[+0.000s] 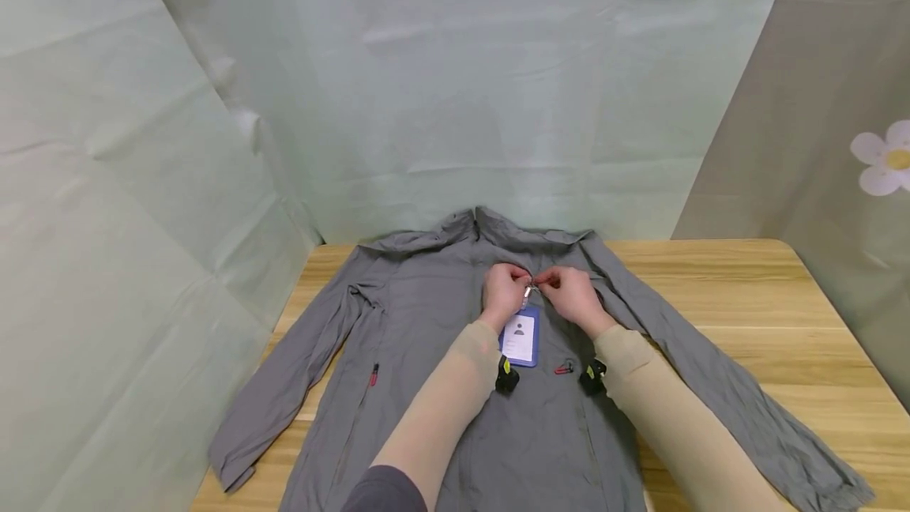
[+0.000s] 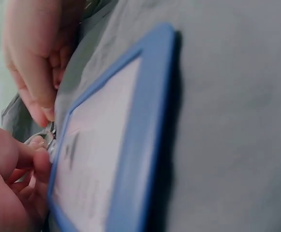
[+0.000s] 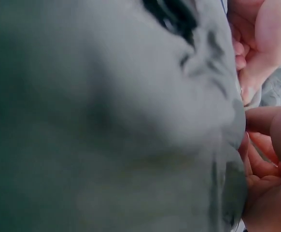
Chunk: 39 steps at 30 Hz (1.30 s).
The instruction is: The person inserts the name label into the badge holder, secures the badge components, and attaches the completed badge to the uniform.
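Note:
A grey zip jacket [image 1: 426, 322] lies spread out, collar away from me. On its chest rests a badge holder [image 1: 520, 342] with a blue frame and a white card, seen at close range as a blue frame [image 2: 147, 125] in the left wrist view. My left hand [image 1: 503, 291] pinches the badge's metal clip [image 1: 528, 293] above the holder. Opposite it, my right hand [image 1: 571, 292] pinches jacket fabric with thumb and finger, its fingertips right at the clip's top. In the right wrist view, a fold of cloth partly hides the right fingertips.
The jacket's sleeves spread to both sides over a wooden table [image 1: 768, 322]. Red zipper pulls [image 1: 374, 374] show on the jacket front. Pale green sheeting [image 1: 455, 85] hangs behind and to the left, and a darker panel with a white flower [image 1: 885, 158] stands at right.

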Tool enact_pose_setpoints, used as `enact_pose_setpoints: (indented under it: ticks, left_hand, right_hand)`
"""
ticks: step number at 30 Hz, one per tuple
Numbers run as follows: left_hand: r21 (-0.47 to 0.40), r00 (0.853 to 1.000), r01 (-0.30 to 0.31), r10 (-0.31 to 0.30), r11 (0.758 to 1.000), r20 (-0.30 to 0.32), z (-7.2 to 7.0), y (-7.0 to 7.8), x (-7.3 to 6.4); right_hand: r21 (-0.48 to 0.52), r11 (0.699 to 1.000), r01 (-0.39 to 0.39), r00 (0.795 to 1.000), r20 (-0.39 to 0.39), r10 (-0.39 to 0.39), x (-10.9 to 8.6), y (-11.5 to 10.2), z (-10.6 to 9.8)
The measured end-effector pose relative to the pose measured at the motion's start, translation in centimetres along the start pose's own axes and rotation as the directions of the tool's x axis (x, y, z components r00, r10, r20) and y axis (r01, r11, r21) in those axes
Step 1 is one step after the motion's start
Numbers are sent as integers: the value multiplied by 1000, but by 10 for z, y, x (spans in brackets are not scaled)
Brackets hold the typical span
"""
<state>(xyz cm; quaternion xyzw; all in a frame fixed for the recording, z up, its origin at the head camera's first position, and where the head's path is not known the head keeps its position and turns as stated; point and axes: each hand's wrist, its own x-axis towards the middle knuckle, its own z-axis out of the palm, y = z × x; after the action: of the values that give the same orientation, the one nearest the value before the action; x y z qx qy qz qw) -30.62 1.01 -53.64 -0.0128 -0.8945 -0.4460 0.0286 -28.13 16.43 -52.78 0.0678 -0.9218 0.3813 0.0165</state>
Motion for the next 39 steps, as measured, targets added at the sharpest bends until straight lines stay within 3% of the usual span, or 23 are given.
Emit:
enact_pose_setpoints:
  ticks: [4,8,21,31,39]
  left_hand:
    - [-32,1000,-21,21,999,10,-2,0,1]
    - [-34,999,3,-1,999,35,-7,5,-3]
    - [-36,998,29,-27,999,56,-12,8,-4]
    - [0,998,-16,16,1000,60,-13,5,-4]
    - [-19,998,8,-7,1000,59,-10,3,-5]
  right_hand:
    - [46,998,-38,999,-22,39,1,3,-3]
    - [52,998,-27,999,-21,28,1,6,-5]
    - [-77,996,36,999,22,-34,3,6,-6]
    - [-66,998,18,1000,22,-17,1,7,-6]
    - [-85,996,15,998,61,-10,2,7,-6]
